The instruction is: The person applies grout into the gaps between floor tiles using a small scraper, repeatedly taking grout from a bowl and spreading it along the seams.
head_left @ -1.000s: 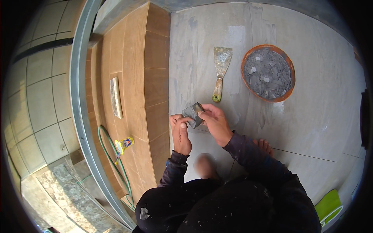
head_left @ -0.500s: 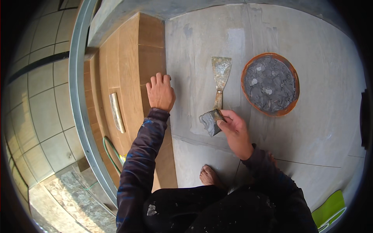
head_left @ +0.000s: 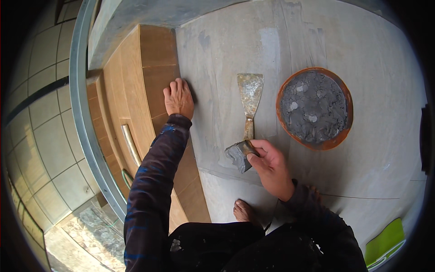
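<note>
Between the thumb and fingers of my right hand is a small dark spreader, its face smeared with wet grey grout. Just beyond it, a worn putty knife lies on the grey tiled floor, blade pointing away and handle end partly behind the spreader. My left hand is closed at the joint where the wood-look tiled step meets the floor. Its fingers are curled with the tips hidden, so anything in them cannot be made out. Right of the knife stands a round orange-brown tub filled with thick grey grout.
A pale stick-like bar and part of a green hose lie on the step at left. Beyond them runs a metal frame rail. My bare foot is on the floor below the spreader. Something bright green sits at lower right.
My left hand has shifted slightly along the step's joint, its fingers still curled. My right hand keeps its hold on the spreader. The whole view has moved a little.
</note>
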Action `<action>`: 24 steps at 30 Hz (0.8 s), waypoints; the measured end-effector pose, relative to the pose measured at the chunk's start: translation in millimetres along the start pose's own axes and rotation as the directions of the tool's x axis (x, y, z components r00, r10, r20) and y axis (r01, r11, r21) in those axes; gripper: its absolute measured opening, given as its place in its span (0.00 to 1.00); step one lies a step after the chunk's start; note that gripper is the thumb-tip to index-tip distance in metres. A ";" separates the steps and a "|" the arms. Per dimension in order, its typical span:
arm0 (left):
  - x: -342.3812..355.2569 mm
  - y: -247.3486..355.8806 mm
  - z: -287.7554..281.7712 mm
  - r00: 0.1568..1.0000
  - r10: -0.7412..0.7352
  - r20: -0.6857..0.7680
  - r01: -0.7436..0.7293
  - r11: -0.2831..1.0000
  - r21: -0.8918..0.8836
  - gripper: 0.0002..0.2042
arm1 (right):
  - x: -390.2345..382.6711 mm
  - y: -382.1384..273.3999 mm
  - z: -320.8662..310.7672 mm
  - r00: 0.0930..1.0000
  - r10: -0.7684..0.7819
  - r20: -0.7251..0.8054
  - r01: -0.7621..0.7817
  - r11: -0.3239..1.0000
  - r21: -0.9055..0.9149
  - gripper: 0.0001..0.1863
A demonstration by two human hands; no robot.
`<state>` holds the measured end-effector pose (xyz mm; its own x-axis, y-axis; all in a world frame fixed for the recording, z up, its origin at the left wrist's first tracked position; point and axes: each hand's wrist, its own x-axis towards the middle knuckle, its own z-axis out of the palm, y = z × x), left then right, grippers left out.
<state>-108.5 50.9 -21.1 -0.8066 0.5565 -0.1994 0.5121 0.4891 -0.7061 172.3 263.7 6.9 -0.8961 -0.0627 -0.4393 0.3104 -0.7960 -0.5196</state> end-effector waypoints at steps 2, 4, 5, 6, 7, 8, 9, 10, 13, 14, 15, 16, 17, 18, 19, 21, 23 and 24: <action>-15.5 2.5 1.1 0.999 0.034 0.002 -0.034 0.999 0.032 0.15 | 0.3 -0.2 -0.6 1.000 -0.017 0.005 0.017 1.000 -0.003 0.16; -31.5 5.5 -0.3 0.998 0.058 0.034 -0.060 0.997 0.047 0.18 | 0.2 2.1 -2.8 1.000 -0.011 0.008 0.011 1.000 -0.003 0.16; -39.4 6.5 -2.3 0.995 0.087 0.044 -0.088 0.995 0.039 0.17 | 0.7 2.9 -3.9 1.000 -0.009 0.013 0.009 1.000 -0.005 0.16; -44.4 6.6 -3.1 0.993 0.096 0.072 -0.098 0.995 0.026 0.17 | 1.3 3.8 -4.8 1.000 -0.005 0.015 0.005 1.000 -0.004 0.16; -48.9 7.3 -3.2 0.989 0.108 0.099 -0.109 0.994 0.013 0.17 | 2.0 5.0 -6.0 1.000 0.000 0.015 0.000 1.000 0.002 0.16; -52.9 5.0 -11.4 0.987 0.112 0.116 -0.112 0.994 0.001 0.17 | -0.5 3.5 -4.4 1.000 -0.005 0.020 0.005 1.000 0.002 0.16; -52.6 1.2 -17.9 0.988 0.107 0.114 -0.104 0.994 -0.034 0.16 | -3.0 1.5 -3.4 1.000 -0.010 0.022 0.010 1.000 -0.005 0.16; -49.3 -1.7 -24.1 0.989 0.103 0.110 -0.098 0.994 -0.053 0.16 | -5.6 -0.7 -2.9 0.999 -0.017 0.027 0.017 1.000 -0.003 0.16; -27.8 -15.9 -34.8 0.999 0.036 -0.009 -0.037 0.998 -0.048 0.14 | -3.8 -1.8 -1.4 0.999 -0.012 0.051 0.012 1.000 -0.006 0.16; -19.5 -20.9 -32.2 1.000 0.030 -0.006 -0.030 0.999 -0.045 0.14 | -3.8 -1.3 -0.2 0.998 -0.010 0.055 0.011 1.000 -0.015 0.16; -8.8 -23.2 -27.9 0.998 0.027 -0.049 -0.029 0.999 -0.035 0.14 | -4.3 -0.1 -0.5 0.999 -0.008 0.054 0.008 1.000 -0.017 0.16; 0.2 -25.9 -24.5 0.995 0.025 -0.091 -0.027 0.999 -0.025 0.14 | -4.7 1.1 -0.4 0.998 -0.017 0.055 0.018 0.999 -0.026 0.16; 8.4 -28.5 -21.6 0.996 0.026 -0.090 -0.029 0.999 -0.026 0.14 | -4.8 2.9 -0.7 0.998 -0.026 0.056 0.028 0.999 -0.034 0.15; 16.2 -30.4 -20.8 0.996 0.032 -0.080 -0.032 0.999 -0.005 0.14 | -6.1 3.1 -0.2 0.999 -0.025 0.049 0.026 0.999 -0.034 0.15; 19.3 -32.0 -20.6 0.996 0.037 -0.076 -0.037 0.999 0.005 0.13 | -7.2 2.8 0.8 0.999 -0.019 0.045 0.021 0.999 -0.041 0.15; 23.7 -34.1 -20.9 0.995 0.078 -0.058 -0.076 0.997 0.034 0.11 | -8.2 3.1 0.8 0.999 -0.015 0.032 0.016 0.999 -0.046 0.15; 25.4 -34.0 -21.5 0.993 0.116 -0.029 -0.114 0.992 0.054 0.10 | -8.9 3.7 0.4 0.999 -0.026 0.031 0.028 0.998 -0.047 0.15; 25.6 -33.1 -22.4 0.990 0.137 -0.012 -0.136 0.989 0.062 0.09 | -9.4 3.8 -0.1 0.999 -0.027 0.026 0.028 0.999 -0.045 0.15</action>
<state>-139.4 64.0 12.3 -0.7248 0.6267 -0.2861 0.5981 0.3663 -0.7128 181.9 261.3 9.0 -0.9120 -0.0571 -0.4063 0.2996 -0.7693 -0.5644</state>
